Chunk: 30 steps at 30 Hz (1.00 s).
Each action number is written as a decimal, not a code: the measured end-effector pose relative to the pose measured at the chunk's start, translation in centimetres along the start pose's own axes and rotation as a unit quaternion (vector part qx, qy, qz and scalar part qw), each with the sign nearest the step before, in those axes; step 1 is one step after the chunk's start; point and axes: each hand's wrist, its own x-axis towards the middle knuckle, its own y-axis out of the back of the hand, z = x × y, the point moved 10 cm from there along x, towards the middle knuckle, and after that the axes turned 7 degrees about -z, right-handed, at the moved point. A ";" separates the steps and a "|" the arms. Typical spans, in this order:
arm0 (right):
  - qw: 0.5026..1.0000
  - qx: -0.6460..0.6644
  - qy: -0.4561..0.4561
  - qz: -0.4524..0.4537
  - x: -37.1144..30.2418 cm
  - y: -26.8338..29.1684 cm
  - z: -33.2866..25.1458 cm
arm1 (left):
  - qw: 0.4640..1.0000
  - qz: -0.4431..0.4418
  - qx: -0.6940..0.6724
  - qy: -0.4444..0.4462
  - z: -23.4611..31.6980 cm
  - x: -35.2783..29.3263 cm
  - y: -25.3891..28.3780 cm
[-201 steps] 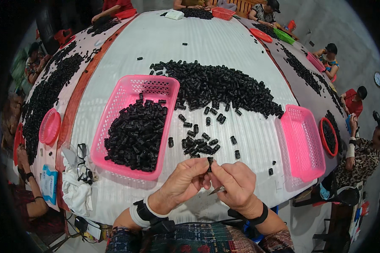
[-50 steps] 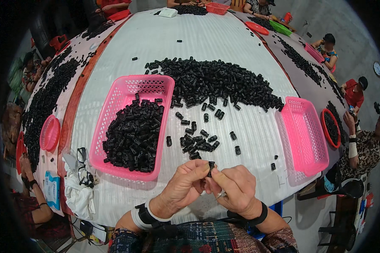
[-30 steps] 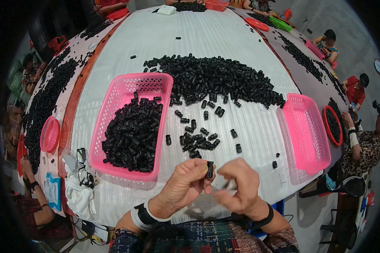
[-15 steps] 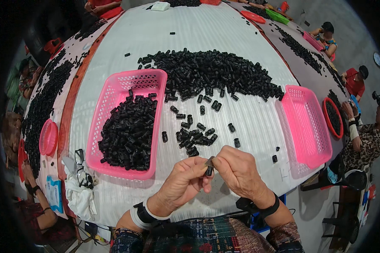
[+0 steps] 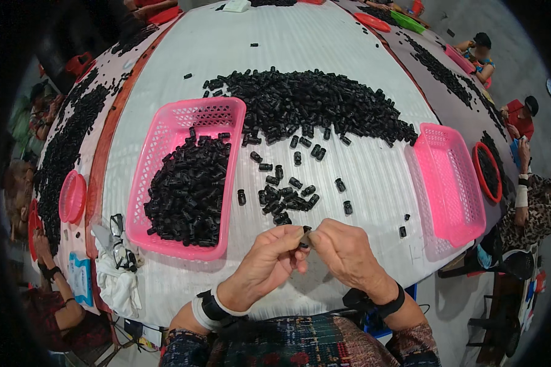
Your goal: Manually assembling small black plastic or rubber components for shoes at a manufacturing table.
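In front of my body, both hands meet over one small black cord lock (image 5: 305,236), mostly covered by my fingers. My left hand (image 5: 264,262) is closed, pinching it between thumb and fingers. From the other side my right hand (image 5: 349,252) is closed too, its thumb and bent forefinger pressed against the piece's upper end. Just beyond my hands lies a loose cluster of cord locks (image 5: 286,200). A large heap of them (image 5: 315,104) spreads across the table farther off. Left of my hands, a pink basket (image 5: 231,183) holds many more.
A second pink basket (image 5: 450,183) stands on the right, with nothing seen inside. At the left edge lie a white cloth (image 5: 119,284), glasses (image 5: 121,244) and a blue-white packet (image 5: 79,278). Other people sit along both side tables, near black heaps and red trays (image 5: 487,173).
My fingers have closed further over the cord lock, so less of it shows. My right hand has tilted slightly downward. The whole view has shifted a little; the baskets and heap stay put.
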 end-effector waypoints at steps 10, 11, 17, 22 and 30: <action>0.968 -0.117 0.140 0.169 -0.9 2.0 -5.1 | 1.000 -0.001 0.008 -0.013 0.5 -0.6 -0.4; 0.952 -0.179 0.162 0.188 -1.3 1.7 -5.8 | 0.999 -0.038 0.010 -0.010 0.3 -0.6 -1.0; 0.931 -0.246 0.204 0.177 -2.1 0.7 -7.4 | 0.997 -0.063 -0.039 -0.031 0.4 -0.9 -1.6; 0.935 -0.214 0.207 0.193 -2.2 1.0 -7.6 | 0.997 -0.067 -0.019 -0.036 0.3 -0.8 -2.3; 0.974 -0.108 0.087 0.177 0.0 4.5 -3.4 | 0.985 0.065 -0.052 -0.150 5.6 -1.7 1.0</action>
